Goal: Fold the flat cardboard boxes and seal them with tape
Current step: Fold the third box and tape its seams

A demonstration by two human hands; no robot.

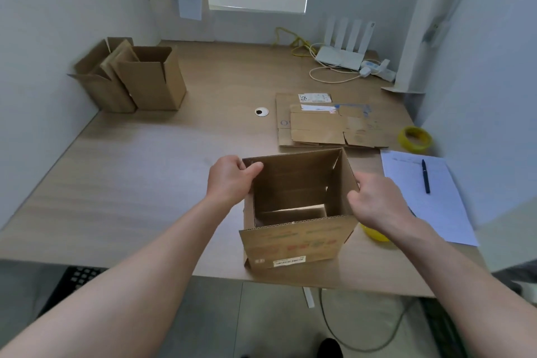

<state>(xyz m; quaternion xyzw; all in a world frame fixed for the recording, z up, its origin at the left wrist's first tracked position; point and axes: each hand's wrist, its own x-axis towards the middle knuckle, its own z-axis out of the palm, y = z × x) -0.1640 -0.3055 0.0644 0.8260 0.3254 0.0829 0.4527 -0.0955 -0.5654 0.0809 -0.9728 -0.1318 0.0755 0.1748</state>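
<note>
**Squaring up the box at the counter's edge**

My left hand (pixel 231 176) pinches the left wall of the open box (pixel 296 209) near its far corner, thumb hooked over the rim on the inside and the other fingers curled against the outside. My right hand (pixel 374 200) is at the right wall, fingers curled towards the cardboard; it seems to be gripping the rim, though I cannot see the contact clearly. I hold it from both sides like this, I think, to pull the walls into a true rectangle so the flaps will meet evenly. Both forearms reach forward and slightly inward, wrists level, elbows low.

The box stands upright at the near edge of the counter (pixel 145 183), its mouth open towards me. Light shows through a gap at the bottom, so I judge the base is not yet closed or taped.

Just beside the box, below my right wrist, a yellow tape roll (pixel 373 234) peeks out. A second yellow roll (pixel 414 139) lies further right, near a sheet of paper (pixel 430 212) with a pen (pixel 425 176) on it. Beyond the box the flat cardboard boxes (pixel 325 125) wait in a stack. Two folded boxes (pixel 130 75) stand at the far left by the wall.
</note>
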